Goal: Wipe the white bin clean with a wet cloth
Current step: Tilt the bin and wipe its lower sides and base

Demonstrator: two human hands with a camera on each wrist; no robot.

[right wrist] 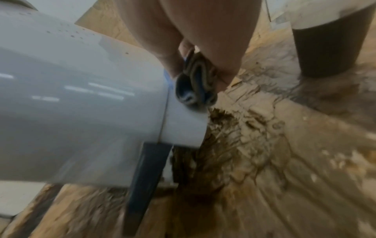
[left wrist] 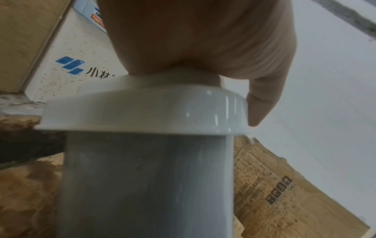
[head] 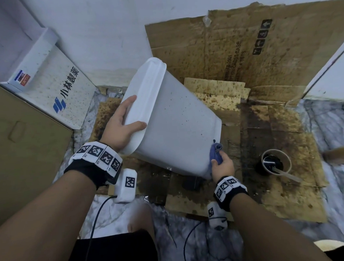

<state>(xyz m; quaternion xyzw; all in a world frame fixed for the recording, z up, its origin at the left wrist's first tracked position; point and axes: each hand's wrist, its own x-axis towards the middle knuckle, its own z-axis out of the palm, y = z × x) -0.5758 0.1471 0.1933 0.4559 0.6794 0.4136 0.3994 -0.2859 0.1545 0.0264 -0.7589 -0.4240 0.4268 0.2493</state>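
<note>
The white bin (head: 178, 122) is tilted toward me on stained cardboard, its lid end up at the left and its speckled side facing up. My left hand (head: 122, 122) grips the lid's rim (left wrist: 142, 112), thumb on the near edge and fingers over the top. My right hand (head: 222, 163) holds a bunched blue cloth (head: 216, 152) against the bin's lower right corner, near its base. The right wrist view shows the dirty cloth (right wrist: 195, 87) pressed on the bin wall (right wrist: 81, 96) beside a dark foot pedal (right wrist: 146, 177).
A dark cup (head: 273, 162) with a flat stick stands on the soaked cardboard (head: 276, 185) to the right. A white printed box (head: 58, 91) and a brown carton (head: 21, 145) lean at the left. A tall cardboard sheet (head: 262, 49) stands against the wall behind.
</note>
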